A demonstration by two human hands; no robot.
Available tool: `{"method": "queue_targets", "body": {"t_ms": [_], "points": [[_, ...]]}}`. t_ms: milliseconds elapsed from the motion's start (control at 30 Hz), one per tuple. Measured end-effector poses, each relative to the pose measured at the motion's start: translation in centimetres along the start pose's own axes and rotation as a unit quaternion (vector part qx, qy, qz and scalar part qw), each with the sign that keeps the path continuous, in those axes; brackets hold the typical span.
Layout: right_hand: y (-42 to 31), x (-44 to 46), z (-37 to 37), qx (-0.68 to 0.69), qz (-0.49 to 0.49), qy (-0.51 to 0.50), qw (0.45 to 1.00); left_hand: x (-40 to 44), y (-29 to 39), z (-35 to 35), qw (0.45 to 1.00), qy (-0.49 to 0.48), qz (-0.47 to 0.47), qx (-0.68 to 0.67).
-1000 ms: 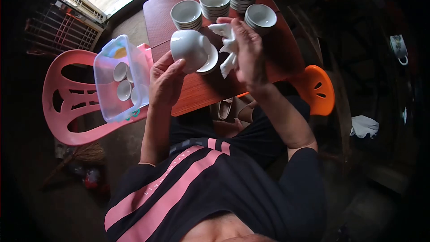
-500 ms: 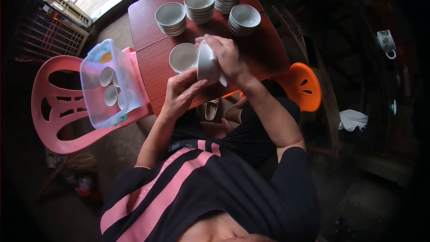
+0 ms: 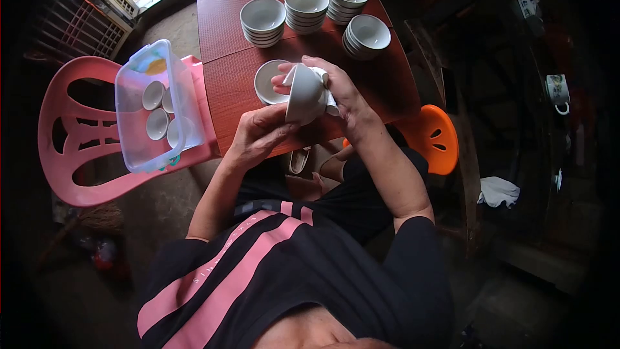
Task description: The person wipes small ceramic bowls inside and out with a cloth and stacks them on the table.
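Clasping tilted bowl (image 3: 305, 100) w/ L grip (image 3: 260, 134); R grip (image 3: 343, 94) holds cloth (image 3: 331, 105) against it (bowl stacks (image 3: 306, 10) nearby).

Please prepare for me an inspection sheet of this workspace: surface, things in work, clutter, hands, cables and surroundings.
Surface: reddish-brown table, bearing four stacks of round white bowls.
Job's things: one round white bowl, held tilted; white cloth against it; another round white bowl on the table, partly hidden.
Clutter: straw broom on the floor, left; crumpled white fabric piece, right.
Hands: left hand grips the tilted bowl; right hand holds the cloth to it, fingers over the rim.
Cables: nothing seen; edges dark.
Surroundings: pink plastic chair bearing a translucent plastic box with small white vessels; orange plastic seat, right.
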State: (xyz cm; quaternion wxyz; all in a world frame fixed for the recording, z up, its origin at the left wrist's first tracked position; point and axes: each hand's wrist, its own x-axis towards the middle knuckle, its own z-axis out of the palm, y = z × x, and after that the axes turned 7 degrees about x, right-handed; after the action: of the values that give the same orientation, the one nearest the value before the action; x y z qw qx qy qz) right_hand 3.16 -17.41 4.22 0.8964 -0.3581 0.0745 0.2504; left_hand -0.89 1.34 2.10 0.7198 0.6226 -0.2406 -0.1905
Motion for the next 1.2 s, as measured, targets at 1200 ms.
{"method": "queue_targets", "body": {"t_ms": [1200], "points": [[1.1,-0.5,2.1,-0.469,-0.289,0.013,0.834,0.4,-0.2,0.0,0.997,0.004,-0.005,-0.081]]}}
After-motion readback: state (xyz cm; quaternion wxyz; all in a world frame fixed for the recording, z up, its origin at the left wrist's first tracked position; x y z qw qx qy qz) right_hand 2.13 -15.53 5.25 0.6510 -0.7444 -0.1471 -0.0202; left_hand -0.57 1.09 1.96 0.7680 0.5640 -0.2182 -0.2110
